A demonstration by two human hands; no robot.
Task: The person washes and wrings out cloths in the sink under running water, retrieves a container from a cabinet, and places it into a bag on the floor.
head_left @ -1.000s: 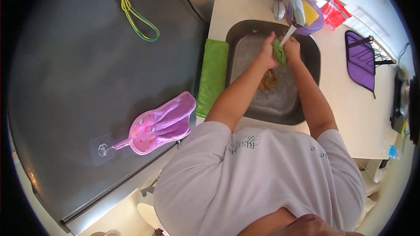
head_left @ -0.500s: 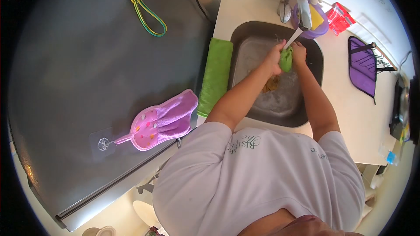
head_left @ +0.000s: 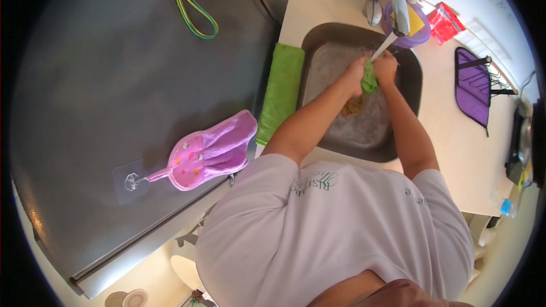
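Note:
A bunched green cloth (head_left: 369, 79) is between my two hands, under the stream of water from the curved faucet (head_left: 392, 1). My left hand (head_left: 355, 74) grips its left side. On the other side my right hand (head_left: 387, 68) has its fingers closed round the cloth's upper part. Both hands are over the grey sink (head_left: 364, 133). A brown, crumpled thing (head_left: 352, 106) lies on the sink floor just below my left hand.
Left of the sink lies a folded green towel (head_left: 281, 94). A pink towel (head_left: 213, 150) hangs at the dark grey surface. Behind the faucet are a purple bowl (head_left: 421, 37) with a yellow sponge and a red packet (head_left: 445, 23). A purple mat (head_left: 472, 85) with a rack stands right.
The green cloth has been turned and squeezed into a different shape between my hands. My view has shifted slightly, so the sink and counter appear a little farther right.

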